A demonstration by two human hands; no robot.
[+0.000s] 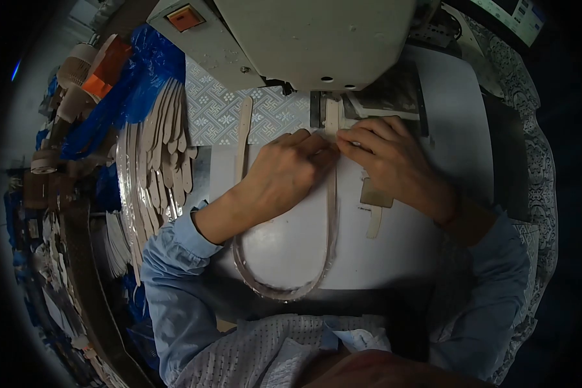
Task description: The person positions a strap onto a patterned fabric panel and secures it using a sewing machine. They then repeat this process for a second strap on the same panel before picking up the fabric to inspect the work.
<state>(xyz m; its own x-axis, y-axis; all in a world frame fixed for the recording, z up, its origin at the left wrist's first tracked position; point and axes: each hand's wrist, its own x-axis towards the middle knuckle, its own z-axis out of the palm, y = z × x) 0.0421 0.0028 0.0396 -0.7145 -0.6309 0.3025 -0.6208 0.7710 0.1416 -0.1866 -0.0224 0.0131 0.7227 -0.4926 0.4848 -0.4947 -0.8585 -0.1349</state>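
Note:
A long beige strap [332, 207] hangs in a U over the white work surface. Its rounded, holed free end [245, 119] points up on the left, and its other end lies beneath the head of the sewing machine [317, 39]. My left hand [290, 165] has its fingers closed on the strap just in front of the machine. Right beside it, my right hand [388, 152] pinches the strap's edge at the same spot; the fingertips partly hide what lies between them. A small brown patch with a pale tab [375, 194] lies below my right hand.
To the left, many similar straps [165, 142] lie bundled beside blue plastic [149, 61]. Thread cones [77, 64] and an orange piece [107, 68] stand behind them. Patterned covering [213, 116] lies under the machine's left side. A lit screen [514, 16] is at upper right.

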